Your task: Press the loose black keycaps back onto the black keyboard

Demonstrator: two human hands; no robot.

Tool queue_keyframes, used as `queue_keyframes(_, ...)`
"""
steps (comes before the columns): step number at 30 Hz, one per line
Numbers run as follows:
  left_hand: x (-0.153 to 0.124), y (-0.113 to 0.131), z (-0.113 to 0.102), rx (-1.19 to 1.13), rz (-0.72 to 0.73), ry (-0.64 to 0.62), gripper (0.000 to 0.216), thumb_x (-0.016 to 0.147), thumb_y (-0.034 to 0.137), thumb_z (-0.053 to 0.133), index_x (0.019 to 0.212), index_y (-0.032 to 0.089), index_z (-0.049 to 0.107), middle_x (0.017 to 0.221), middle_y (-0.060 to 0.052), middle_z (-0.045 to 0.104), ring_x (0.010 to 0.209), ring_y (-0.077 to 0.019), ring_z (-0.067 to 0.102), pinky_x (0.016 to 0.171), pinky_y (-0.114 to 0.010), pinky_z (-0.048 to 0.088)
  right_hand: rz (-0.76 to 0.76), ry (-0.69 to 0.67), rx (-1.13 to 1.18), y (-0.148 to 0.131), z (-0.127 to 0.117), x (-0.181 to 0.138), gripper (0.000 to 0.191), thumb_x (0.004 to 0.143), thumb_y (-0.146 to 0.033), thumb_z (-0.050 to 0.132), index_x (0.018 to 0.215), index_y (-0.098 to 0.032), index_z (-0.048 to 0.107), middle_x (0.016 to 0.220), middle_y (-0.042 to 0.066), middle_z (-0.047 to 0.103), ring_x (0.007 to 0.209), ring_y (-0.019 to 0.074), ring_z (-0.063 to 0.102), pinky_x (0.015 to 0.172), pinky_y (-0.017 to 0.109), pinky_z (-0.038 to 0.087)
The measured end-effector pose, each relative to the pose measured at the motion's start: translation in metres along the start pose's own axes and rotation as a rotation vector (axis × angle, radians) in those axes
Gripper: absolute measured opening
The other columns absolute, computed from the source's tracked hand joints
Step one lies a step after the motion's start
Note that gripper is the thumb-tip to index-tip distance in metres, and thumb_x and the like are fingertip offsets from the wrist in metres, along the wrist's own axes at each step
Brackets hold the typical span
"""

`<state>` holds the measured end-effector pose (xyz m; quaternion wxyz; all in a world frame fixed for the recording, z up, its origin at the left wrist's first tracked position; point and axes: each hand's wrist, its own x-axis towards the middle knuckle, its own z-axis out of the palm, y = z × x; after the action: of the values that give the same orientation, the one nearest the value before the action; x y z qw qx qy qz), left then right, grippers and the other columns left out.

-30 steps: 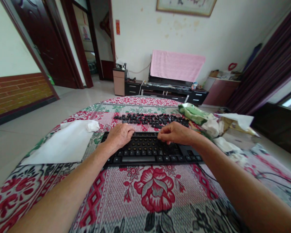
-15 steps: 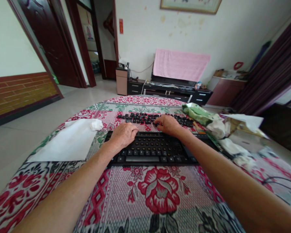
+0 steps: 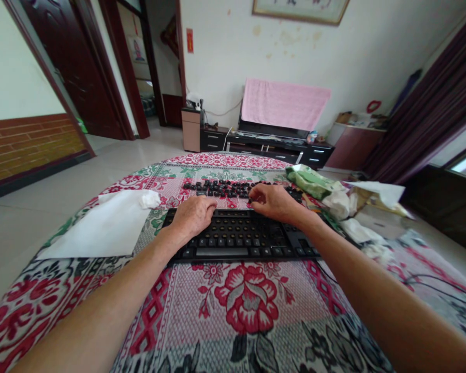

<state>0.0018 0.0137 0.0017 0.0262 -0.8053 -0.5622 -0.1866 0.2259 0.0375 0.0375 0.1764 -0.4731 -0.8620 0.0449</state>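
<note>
Tablecloth [image 3: 248, 298] bears a keyboard [image 3: 233, 241] under the left hand [image 3: 192, 212], loose keys [image 3: 227, 188] by the right hand [image 3: 274, 202]. Both curl, whether gripping I can't tell

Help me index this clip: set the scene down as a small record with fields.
Left hand: on the rear left of the flat black plastic keyboard
Right hand: by the loose small black plastic keycaps; whether holding one is unclear
Keyboard: front keys fitted, bare sockets behind
Keycaps: scattered beyond the keyboard
Left side: flat white paper sheet, crumpled white tissue at its far right corner
Right side: green-and-white soft packet
Surface: red-and-white floral tablecloth
</note>
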Motion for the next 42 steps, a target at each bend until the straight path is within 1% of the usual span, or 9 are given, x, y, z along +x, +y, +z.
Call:
queue_keyframes(2, -0.001, 0.007, -0.002, 0.010, 0.003, 0.044, 0.031, 0.080, 0.028, 0.040, 0.104, 0.022, 0.058, 0.092, -0.005, 0.063, 0.084, -0.0174, 0.056, 0.078, -0.030, 0.042, 0.004, -0.083, 0.146, -0.005, -0.008, -0.016, 0.019, 0.070, -0.022, 0.049, 0.086, -0.015, 0.058, 0.072, 0.002, 0.060, 0.064, 0.0112, 0.051, 0.060, 0.023, 0.038)
queue_keyframes(4, -0.002, 0.016, -0.004, 0.007, 0.039, 0.061, 0.031, 0.080, 0.027, 0.040, 0.105, 0.021, 0.057, 0.092, -0.005, 0.062, 0.086, -0.0173, 0.055, 0.079, -0.030, 0.041, 0.011, -0.196, 0.283, -0.009, -0.014, -0.032, 0.020, 0.072, -0.023, 0.049, 0.088, -0.016, 0.058, 0.072, 0.001, 0.060, 0.062, 0.0103, 0.051, 0.058, 0.022, 0.039)
queue_keyframes(7, 0.002, 0.031, -0.006, -0.005, 0.098, 0.025, 0.026, 0.079, 0.027, 0.042, 0.097, 0.021, 0.060, 0.091, -0.005, 0.061, 0.088, -0.0169, 0.054, 0.081, -0.030, 0.040, -0.014, -0.350, 0.380, -0.012, -0.022, -0.049, 0.021, 0.072, -0.024, 0.050, 0.090, -0.018, 0.060, 0.074, 0.000, 0.060, 0.062, 0.0096, 0.050, 0.056, 0.022, 0.038)
queue_keyframes(10, 0.009, 0.041, -0.004, -0.001, 0.121, -0.044, 0.023, 0.077, 0.029, 0.046, 0.090, 0.021, 0.063, 0.087, -0.005, 0.062, 0.085, -0.0180, 0.054, 0.080, -0.030, 0.040, 0.002, -0.414, 0.414, -0.013, -0.025, -0.060, 0.021, 0.070, -0.024, 0.053, 0.089, -0.017, 0.061, 0.072, -0.001, 0.059, 0.061, 0.0092, 0.049, 0.054, 0.021, 0.038)
queue_keyframes(15, 0.017, 0.036, 0.004, -0.052, 0.103, -0.079, 0.024, 0.074, 0.034, 0.048, 0.089, 0.024, 0.065, 0.086, -0.003, 0.063, 0.082, -0.0187, 0.056, 0.077, -0.030, 0.041, 0.055, -0.437, 0.439, -0.012, -0.024, -0.069, 0.020, 0.069, -0.021, 0.053, 0.086, -0.017, 0.062, 0.073, -0.001, 0.060, 0.062, 0.0095, 0.051, 0.055, 0.021, 0.039)
queue_keyframes(22, 0.014, 0.028, 0.011, -0.063, 0.138, -0.039, 0.026, 0.076, 0.036, 0.047, 0.092, 0.025, 0.064, 0.090, -0.003, 0.062, 0.084, -0.0168, 0.055, 0.079, -0.030, 0.040, 0.037, -0.358, 0.407, -0.011, -0.019, -0.069, 0.020, 0.067, -0.020, 0.055, 0.084, -0.016, 0.062, 0.082, 0.002, 0.059, 0.065, 0.0096, 0.051, 0.056, 0.021, 0.040)
queue_keyframes(27, 0.012, 0.029, 0.010, -0.054, 0.149, -0.025, 0.026, 0.077, 0.036, 0.046, 0.093, 0.025, 0.063, 0.090, -0.003, 0.062, 0.083, -0.0161, 0.054, 0.079, -0.030, 0.040, 0.120, -0.407, 0.483, -0.009, -0.015, -0.068, 0.022, 0.067, -0.022, 0.055, 0.086, -0.014, 0.061, 0.067, 0.001, 0.058, 0.055, 0.0085, 0.047, 0.047, 0.020, 0.036)
queue_keyframes(34, 0.013, 0.028, 0.010, -0.058, 0.150, -0.033, 0.026, 0.076, 0.037, 0.047, 0.092, 0.025, 0.063, 0.088, -0.002, 0.061, 0.082, -0.0160, 0.054, 0.078, -0.030, 0.040, 0.163, -0.442, 0.518, -0.007, -0.012, -0.065, 0.020, 0.065, -0.022, 0.057, 0.083, -0.014, 0.062, 0.064, 0.000, 0.058, 0.053, 0.0077, 0.045, 0.047, 0.020, 0.035)
queue_keyframes(42, 0.014, 0.027, 0.012, -0.045, 0.153, -0.025, 0.025, 0.076, 0.037, 0.047, 0.092, 0.025, 0.063, 0.087, -0.002, 0.062, 0.081, -0.0161, 0.054, 0.078, -0.030, 0.041, 0.102, -0.454, 0.465, -0.007, -0.015, -0.064, 0.022, 0.068, -0.025, 0.054, 0.086, -0.016, 0.065, 0.069, 0.001, 0.061, 0.055, 0.0088, 0.048, 0.050, 0.021, 0.037)
